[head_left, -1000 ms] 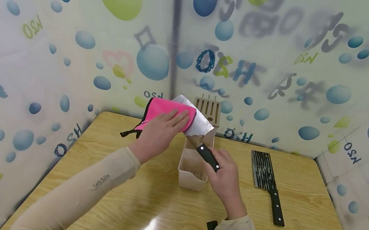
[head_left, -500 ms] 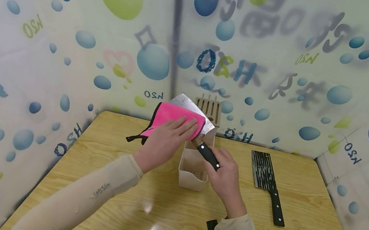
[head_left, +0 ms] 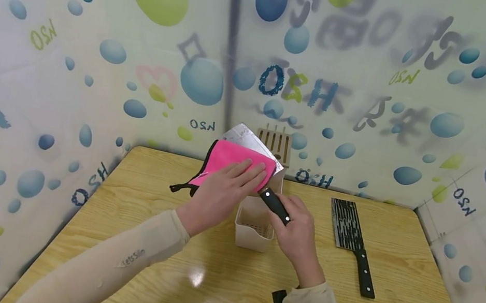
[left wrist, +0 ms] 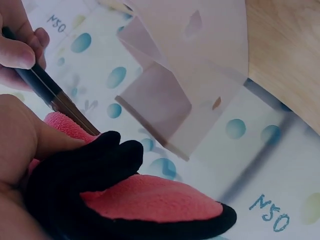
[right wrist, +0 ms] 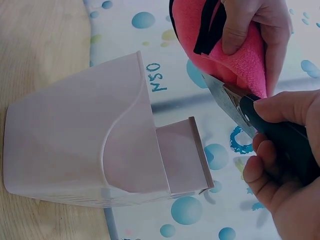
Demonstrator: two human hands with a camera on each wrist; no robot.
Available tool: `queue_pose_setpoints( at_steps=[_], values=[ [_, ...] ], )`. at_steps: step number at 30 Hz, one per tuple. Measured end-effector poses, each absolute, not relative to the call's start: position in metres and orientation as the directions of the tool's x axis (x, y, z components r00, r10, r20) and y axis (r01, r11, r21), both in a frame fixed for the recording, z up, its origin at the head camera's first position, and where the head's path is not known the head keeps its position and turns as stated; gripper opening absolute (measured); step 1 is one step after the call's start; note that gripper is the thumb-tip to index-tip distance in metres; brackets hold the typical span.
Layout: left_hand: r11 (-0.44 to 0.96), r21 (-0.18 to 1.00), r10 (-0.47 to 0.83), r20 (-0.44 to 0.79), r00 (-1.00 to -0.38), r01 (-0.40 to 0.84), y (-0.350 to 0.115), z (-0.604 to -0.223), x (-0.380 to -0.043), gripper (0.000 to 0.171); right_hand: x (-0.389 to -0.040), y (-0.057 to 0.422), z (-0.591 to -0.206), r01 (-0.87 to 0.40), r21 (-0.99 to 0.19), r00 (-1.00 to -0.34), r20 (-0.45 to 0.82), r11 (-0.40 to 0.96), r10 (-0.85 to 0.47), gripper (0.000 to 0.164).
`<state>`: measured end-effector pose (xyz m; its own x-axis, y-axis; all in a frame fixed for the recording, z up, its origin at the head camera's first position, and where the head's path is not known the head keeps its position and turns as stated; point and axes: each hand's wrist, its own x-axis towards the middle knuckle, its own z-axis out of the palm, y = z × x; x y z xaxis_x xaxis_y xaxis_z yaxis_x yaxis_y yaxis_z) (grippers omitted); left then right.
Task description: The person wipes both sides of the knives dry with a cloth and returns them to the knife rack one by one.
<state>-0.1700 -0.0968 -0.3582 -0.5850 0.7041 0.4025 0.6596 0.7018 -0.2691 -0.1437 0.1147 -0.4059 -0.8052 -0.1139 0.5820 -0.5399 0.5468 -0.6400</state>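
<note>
My right hand [head_left: 296, 227] grips the black handle [head_left: 275, 206] of a broad-bladed cleaver [head_left: 241, 134], held up over the knife holder with its blade slanting up to the left. A pink cloth [head_left: 228, 155] with black edging lies folded over the blade, covering most of it and leaving the far edge bare. My left hand [head_left: 222, 195] pinches the cloth around the blade; in the right wrist view its thumb [right wrist: 235, 37] presses from one side and the fingers wrap the other. In the left wrist view the cloth's black-edged fold [left wrist: 90, 175] hides most of the blade.
Behind and below the hands stands a pale plastic knife holder [head_left: 251, 240], its brown slotted top [head_left: 282, 149] at the back. A second cleaver [head_left: 347, 224] with a dark streaked blade lies on the wooden table [head_left: 409, 302] at the right. Patterned walls [head_left: 358, 74] enclose the table.
My left hand and the pink cloth have slid right and slightly down along the blade toward the handle, uncovering more of its upper left end. The right hand and cleaver barely moved.
</note>
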Motion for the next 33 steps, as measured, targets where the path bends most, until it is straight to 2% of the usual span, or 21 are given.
queue_pose_setpoints(
  at_steps=[9,23,33],
  values=[
    [0.651,-0.397,0.759,0.359,-0.543,0.647,-0.088,-0.362,-0.156,0.066,-0.144,0.117,-0.406,-0.512,-0.645,-0.822,0.56,0.567,-0.105,0.034],
    [0.65,-0.359,0.756,0.399,-0.519,0.67,-0.08,-0.368,-0.143,0.062,-0.144,0.116,-0.408,-0.502,-0.657,-0.83,0.549,0.563,-0.099,0.035],
    [0.679,-0.348,0.733,0.375,-0.568,0.647,-0.085,-0.37,-0.145,0.068,-0.14,0.115,-0.409,-0.5,-0.66,-0.83,0.549,0.561,-0.095,0.033]
  ],
)
